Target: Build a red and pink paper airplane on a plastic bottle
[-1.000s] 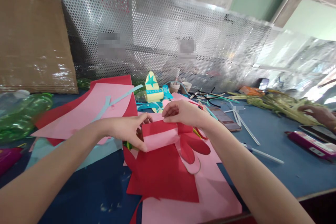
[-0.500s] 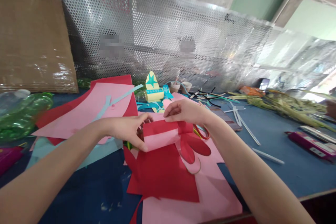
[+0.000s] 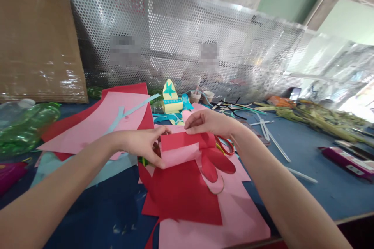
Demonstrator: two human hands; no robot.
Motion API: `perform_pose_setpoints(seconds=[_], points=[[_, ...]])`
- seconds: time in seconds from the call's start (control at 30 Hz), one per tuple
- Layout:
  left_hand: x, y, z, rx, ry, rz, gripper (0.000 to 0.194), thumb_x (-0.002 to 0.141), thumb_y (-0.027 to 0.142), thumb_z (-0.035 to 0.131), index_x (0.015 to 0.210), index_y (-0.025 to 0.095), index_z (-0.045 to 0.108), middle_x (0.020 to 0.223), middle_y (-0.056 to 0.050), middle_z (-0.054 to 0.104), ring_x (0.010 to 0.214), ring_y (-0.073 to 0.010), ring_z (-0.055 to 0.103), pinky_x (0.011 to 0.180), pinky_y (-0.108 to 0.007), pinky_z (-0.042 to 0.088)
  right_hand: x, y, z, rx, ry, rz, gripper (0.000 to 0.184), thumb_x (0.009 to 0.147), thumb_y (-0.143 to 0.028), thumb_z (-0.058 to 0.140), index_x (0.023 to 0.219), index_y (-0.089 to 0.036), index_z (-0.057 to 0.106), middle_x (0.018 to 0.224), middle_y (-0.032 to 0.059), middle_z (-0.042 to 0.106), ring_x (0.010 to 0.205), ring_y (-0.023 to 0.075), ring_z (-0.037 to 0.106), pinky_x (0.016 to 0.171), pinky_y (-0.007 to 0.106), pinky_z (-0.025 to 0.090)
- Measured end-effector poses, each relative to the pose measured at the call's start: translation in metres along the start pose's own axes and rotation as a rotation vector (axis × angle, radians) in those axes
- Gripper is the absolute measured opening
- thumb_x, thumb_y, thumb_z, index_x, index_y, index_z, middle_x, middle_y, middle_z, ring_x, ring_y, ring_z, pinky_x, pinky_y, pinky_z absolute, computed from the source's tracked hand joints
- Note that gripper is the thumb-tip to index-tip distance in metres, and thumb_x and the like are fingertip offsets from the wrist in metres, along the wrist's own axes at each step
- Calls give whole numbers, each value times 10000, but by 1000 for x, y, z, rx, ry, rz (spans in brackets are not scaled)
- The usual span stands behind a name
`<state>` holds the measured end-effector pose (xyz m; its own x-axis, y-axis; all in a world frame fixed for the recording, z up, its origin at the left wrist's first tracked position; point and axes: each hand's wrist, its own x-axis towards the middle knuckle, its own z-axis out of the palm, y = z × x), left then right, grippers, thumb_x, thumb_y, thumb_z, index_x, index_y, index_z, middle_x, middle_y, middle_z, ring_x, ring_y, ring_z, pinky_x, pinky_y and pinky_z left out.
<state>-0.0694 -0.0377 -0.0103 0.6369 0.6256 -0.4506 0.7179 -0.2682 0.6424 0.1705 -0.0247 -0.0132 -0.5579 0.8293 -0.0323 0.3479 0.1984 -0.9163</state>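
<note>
One red sheet (image 3: 187, 196) lies at six o'clock from the paper roll (image 3: 179, 149). The left hand (image 3: 144, 145) grasps the roll's nine-o'clock end; the right hand (image 3: 209, 122) pinches its upper edge. I think it is light, easily creased: hold softly by both ends. At twelve, a yellow model (image 3: 173, 106).

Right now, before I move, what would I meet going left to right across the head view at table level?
Green bottle → pink sheet on the left → left hand → red-and-pink paper roll → crossed white strips → long purple object on the right.
</note>
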Motion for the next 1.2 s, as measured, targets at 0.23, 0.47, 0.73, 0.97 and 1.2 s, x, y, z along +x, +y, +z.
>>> perform_pose_setpoints(seconds=[0.23, 0.47, 0.73, 0.97, 1.2], points=[[2, -5, -1, 48, 21, 13, 862, 590, 381, 775, 1295, 261, 294, 1351, -109, 435, 1051, -249, 595, 784, -299, 504, 2, -4, 8, -134, 37, 5, 108, 647, -222, 723, 732, -201, 661, 774, -2, 659, 755, 142, 621, 748, 278, 480], [5, -8, -1, 81, 31, 50, 846, 588, 390, 769, 1283, 248, 307, 1345, -111, 430, 1084, -253, 571, 833, -322, 492, 1, -9, 14, -126, 62, 36, 100, 641, -192, 714, 708, -178, 641, 741, -3, 646, 720, 134, 617, 730, 283, 484], [1, -4, -2, 120, -6, 10, 865, 601, 497, 743, 1299, 250, 295, 1361, -134, 434, 1066, -265, 581, 805, -317, 494, 2, -7, 15, -163, 62, 40, 111, 642, -186, 707, 730, -177, 641, 761, 7, 673, 747, 146, 633, 728, 291, 494], [0, 2, -4, 160, 6, 43, 652, 812, 613, 481, 1285, 194, 322, 1408, -165, 397, 1167, -269, 501, 954, -358, 394, 2, -5, 16, -136, 74, 45, 117, 644, -164, 706, 727, -187, 626, 767, 3, 670, 746, 142, 634, 739, 288, 510], [2, -1, -3, 163, 30, 38, 682, 797, 585, 518, 1321, 207, 301, 1402, -146, 415, 1181, -265, 489, 930, -334, 402, 3, -6, 19, -267, 62, 2, 113, 669, -185, 691, 754, -176, 618, 765, 0, 647, 716, 127, 596, 699, 274, 461]])
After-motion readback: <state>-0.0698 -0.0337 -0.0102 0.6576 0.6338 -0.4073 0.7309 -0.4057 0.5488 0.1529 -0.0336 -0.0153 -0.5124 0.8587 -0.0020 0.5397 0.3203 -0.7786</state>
